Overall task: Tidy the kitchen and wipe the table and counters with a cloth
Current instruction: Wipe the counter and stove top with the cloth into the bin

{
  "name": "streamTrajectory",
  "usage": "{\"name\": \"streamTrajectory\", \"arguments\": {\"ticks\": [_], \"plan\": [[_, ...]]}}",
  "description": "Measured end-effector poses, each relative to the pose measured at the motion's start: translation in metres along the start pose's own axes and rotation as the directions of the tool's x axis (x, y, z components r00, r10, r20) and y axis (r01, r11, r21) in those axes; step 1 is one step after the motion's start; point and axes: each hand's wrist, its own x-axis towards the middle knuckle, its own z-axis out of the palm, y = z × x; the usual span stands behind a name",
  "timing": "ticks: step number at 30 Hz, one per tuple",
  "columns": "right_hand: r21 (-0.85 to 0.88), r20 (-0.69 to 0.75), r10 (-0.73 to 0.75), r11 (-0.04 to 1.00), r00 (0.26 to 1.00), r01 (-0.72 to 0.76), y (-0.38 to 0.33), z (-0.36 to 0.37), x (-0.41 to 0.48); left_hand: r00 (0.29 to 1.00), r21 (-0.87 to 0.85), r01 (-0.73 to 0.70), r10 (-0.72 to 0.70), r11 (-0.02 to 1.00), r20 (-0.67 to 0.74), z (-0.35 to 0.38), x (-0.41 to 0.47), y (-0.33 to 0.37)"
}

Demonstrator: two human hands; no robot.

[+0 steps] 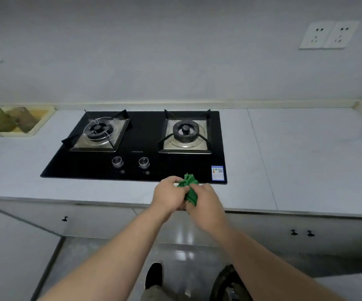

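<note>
The blue-edged sticker (217,173) at the front right corner of the black hob (171,170) carries a code square; its print is too small to read. Your left hand (168,195) and right hand (207,204) meet above the counter (306,159) near its front edge. Both grip the bunched green cloth (189,189) between them, forearms converging.

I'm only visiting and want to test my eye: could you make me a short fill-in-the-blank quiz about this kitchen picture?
1. The left hand and the right hand both grip a bunched cloth whose colour is ____.
2. The black hob has ____ burners.
3. The sticker sits at the hob's front ____ corner.

Missing words: green; two; right.
</note>
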Motion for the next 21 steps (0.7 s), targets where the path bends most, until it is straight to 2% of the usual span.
{"name": "streamTrajectory", "arguments": {"ticks": [3,6,9,11,15,19,21], "plan": [[-0.049,-0.07,0.007,0.999,0.997,-0.01,-0.032,0.029,0.065,0.996,0.117,-0.087,0.086,0.989,0.016,-0.048,0.073,0.009],[-0.179,-0.128,0.023,0.983,0.992,-0.046,-0.062,0.047,0.112,0.983,0.222,-0.183,0.181,0.958,0.029,-0.082,0.122,0.02],[-0.278,-0.145,0.106,0.95,0.984,-0.143,-0.088,0.07,0.159,0.946,0.422,-0.322,0.311,0.848,0.097,-0.113,0.168,0.026],[-0.338,-0.096,0.17,0.921,0.981,-0.193,-0.094,0.087,0.183,0.924,0.5,-0.379,0.35,0.779,0.155,-0.128,0.19,0.027],[-0.398,-0.018,0.289,0.876,0.957,-0.272,-0.085,0.109,0.212,0.895,0.598,-0.443,0.368,0.667,0.253,-0.138,0.217,0.026],[-0.388,-0.034,0.331,0.865,0.943,-0.318,-0.079,0.114,0.221,0.858,0.665,-0.514,0.327,0.542,0.397,-0.129,0.23,0.022],[-0.341,-0.062,0.374,0.863,0.925,-0.372,-0.078,0.114,0.221,0.84,0.656,-0.542,0.31,0.526,0.445,-0.12,0.232,0.02]]}}
